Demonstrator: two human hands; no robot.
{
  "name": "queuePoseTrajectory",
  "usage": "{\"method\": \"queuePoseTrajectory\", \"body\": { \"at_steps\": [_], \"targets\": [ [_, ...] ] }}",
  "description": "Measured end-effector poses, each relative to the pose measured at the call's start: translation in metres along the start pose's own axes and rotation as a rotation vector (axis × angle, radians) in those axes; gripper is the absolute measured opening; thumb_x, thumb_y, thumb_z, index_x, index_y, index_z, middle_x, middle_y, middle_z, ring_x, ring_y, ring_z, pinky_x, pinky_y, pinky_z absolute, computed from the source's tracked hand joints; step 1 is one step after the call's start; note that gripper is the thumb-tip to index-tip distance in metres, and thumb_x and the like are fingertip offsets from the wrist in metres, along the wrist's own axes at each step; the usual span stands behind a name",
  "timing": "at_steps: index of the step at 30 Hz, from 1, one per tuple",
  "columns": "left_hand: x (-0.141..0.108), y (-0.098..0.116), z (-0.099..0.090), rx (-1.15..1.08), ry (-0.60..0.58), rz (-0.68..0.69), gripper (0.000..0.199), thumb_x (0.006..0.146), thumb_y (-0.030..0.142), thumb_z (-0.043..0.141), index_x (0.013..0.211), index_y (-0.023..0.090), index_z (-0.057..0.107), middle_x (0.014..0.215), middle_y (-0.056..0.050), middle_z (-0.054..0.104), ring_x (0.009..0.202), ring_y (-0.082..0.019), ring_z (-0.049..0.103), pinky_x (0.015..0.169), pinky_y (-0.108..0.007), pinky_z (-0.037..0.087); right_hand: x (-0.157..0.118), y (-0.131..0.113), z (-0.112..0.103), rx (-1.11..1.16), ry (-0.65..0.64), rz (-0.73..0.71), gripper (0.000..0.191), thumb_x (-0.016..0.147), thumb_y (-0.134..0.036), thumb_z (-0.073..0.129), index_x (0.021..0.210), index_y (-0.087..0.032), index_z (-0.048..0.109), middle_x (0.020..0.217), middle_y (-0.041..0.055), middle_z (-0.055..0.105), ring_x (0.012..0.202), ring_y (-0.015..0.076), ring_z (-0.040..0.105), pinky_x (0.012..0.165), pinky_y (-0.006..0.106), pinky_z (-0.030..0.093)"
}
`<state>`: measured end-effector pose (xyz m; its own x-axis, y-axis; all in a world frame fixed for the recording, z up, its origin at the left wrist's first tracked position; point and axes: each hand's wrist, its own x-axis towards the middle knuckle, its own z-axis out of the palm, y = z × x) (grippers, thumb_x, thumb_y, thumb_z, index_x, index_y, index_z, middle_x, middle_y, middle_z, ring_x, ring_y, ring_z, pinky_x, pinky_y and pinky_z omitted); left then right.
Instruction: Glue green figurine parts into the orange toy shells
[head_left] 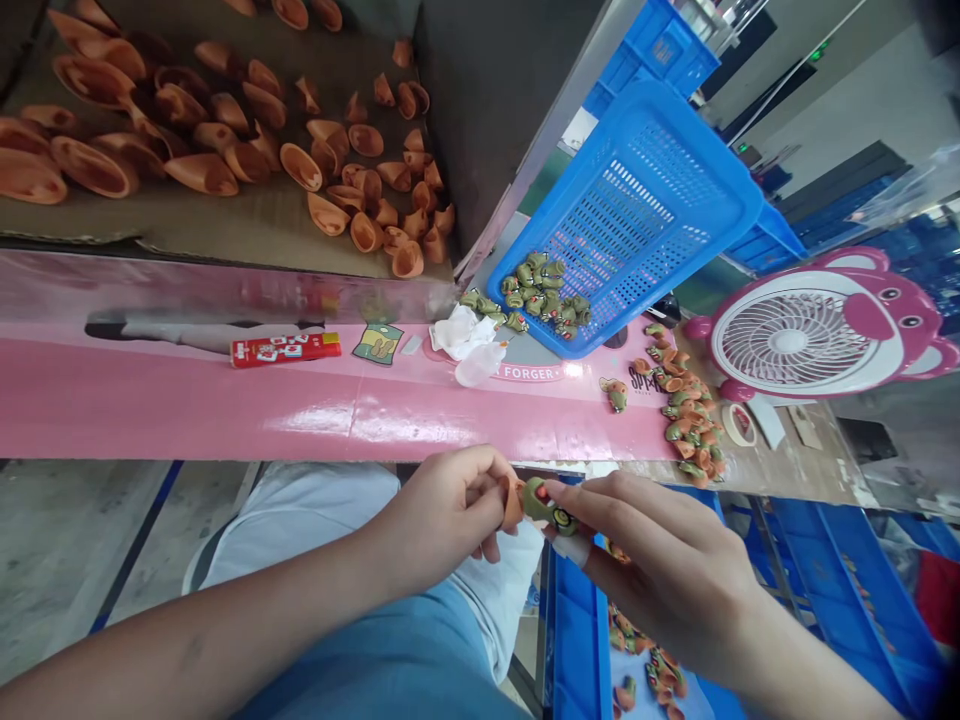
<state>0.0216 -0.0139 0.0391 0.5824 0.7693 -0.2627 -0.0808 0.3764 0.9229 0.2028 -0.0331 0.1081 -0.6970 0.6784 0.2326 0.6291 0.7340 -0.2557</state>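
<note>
The long pink cardboard box (pixel 225 400) carries the word "FORGER" in pink capitals on a white band (pixel 529 372), with a letter before it cut off, and dark stylised letters (pixel 643 378) to the right seem to read "SPY". The red tube (pixel 285 349) and green packet (pixel 377 344) lying on it bear print too small to read

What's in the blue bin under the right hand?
Small orange-and-green painted figures lie on a white surface inside the blue plastic bin. The right hand covers the bin's far part, so anything beneath it cannot be seen.
</note>
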Motion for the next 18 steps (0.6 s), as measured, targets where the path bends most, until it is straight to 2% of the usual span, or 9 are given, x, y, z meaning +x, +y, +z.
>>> {"method": "queuePoseTrajectory", "body": {
  "at_steps": [12, 18],
  "targets": [
    [0.001, 0.0, 0.001, -0.014, -0.013, 0.019, 0.011, 0.08, 0.021, 0.04, 0.077, 0.017, 0.049, 0.066, 0.003, 0.054, 0.049, -0.008, 0.051, 0.046, -0.02, 0.038, 0.0, 0.002, 0.006, 0.044, -0.041, 0.022, 0.03, 0.078, -0.008, 0.051, 0.109, -0.011, 0.05, 0.086, 0.0058, 0.056, 0.076, 0.0112, 0.053, 0.061, 0.023, 0.046],
    [0.002, -0.001, 0.001, -0.028, -0.008, 0.006, 0.011, 0.079, 0.022, 0.041, 0.076, 0.016, 0.05, 0.066, 0.003, 0.054, 0.049, -0.008, 0.052, 0.047, -0.021, 0.038, 0.0, 0.004, 0.011, 0.058, -0.016, 0.016, 0.029, 0.079, -0.008, 0.05, 0.108, -0.011, 0.049, 0.089, 0.0062, 0.057, 0.079, 0.0108, 0.054, 0.065, 0.021, 0.047]
  ]
}}
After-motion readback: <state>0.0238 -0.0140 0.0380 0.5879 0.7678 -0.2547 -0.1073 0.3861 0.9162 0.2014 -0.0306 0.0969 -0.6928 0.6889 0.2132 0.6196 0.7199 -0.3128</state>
